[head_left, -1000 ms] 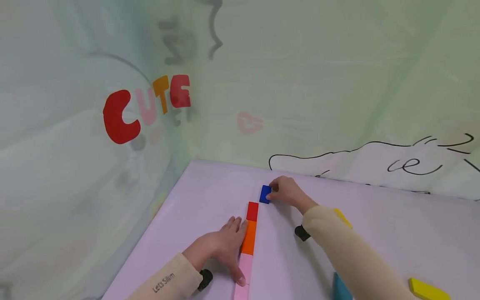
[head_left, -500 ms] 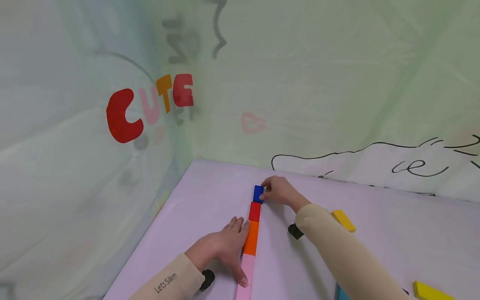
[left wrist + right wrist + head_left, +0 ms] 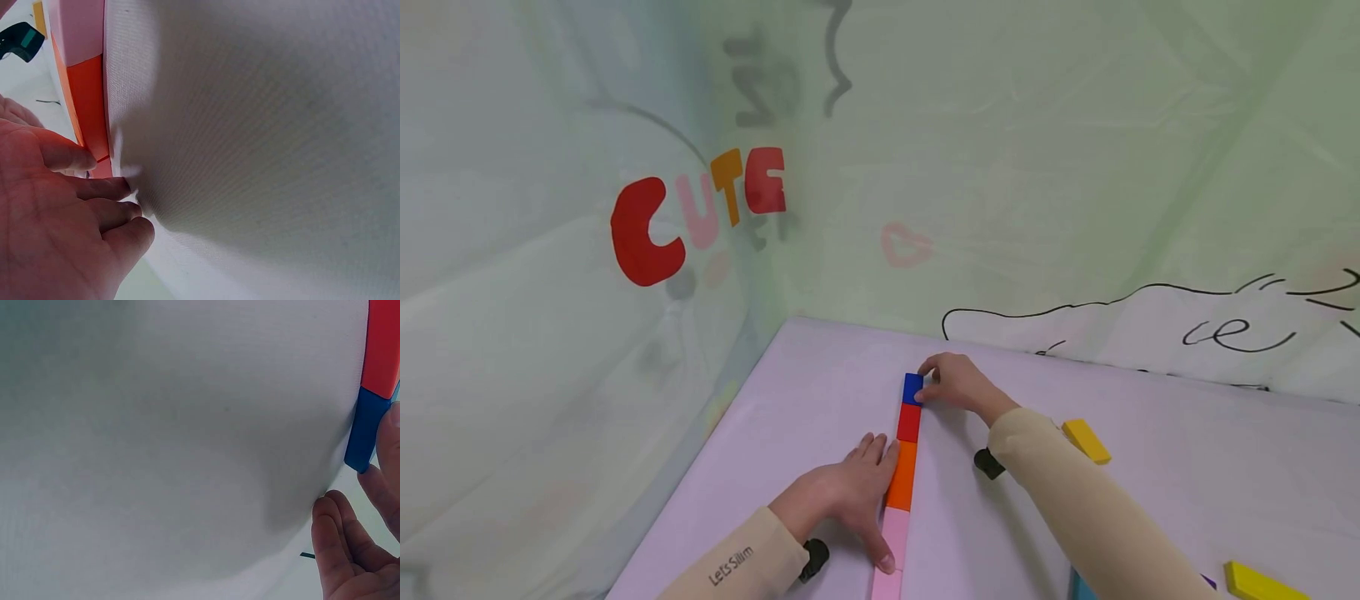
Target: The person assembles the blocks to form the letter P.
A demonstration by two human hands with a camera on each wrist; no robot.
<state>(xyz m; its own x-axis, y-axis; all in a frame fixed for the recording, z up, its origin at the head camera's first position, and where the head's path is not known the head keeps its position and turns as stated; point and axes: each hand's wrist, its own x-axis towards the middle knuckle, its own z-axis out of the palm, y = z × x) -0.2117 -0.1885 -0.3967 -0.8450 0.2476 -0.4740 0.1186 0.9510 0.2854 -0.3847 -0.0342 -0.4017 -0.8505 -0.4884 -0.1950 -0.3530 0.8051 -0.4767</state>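
A straight row of blocks runs away from me in the head view: pink blocks (image 3: 894, 533), an orange block (image 3: 902, 475), a red block (image 3: 908, 423) and a blue block (image 3: 912, 389) at the far end. My right hand (image 3: 958, 383) holds the blue block between thumb and index finger; its end meets the red block (image 3: 382, 347) in the right wrist view. My left hand (image 3: 853, 492) lies along the row's left side, its thumb on the pink part and its fingers extended beside the orange block (image 3: 86, 103). Neither palm grips anything.
Off to the right lie a yellow block (image 3: 1086, 441), another yellow block (image 3: 1262, 582) and a partly hidden teal object (image 3: 1082, 588). The lilac table top (image 3: 1000, 533) ends at a pale green sheet wall (image 3: 1037, 183) behind and a whitish sheet (image 3: 512, 333) at left.
My right hand has moved left with the blue block, from apart beside the row to its far end, where it now touches the red block. The left hand keeps its place.
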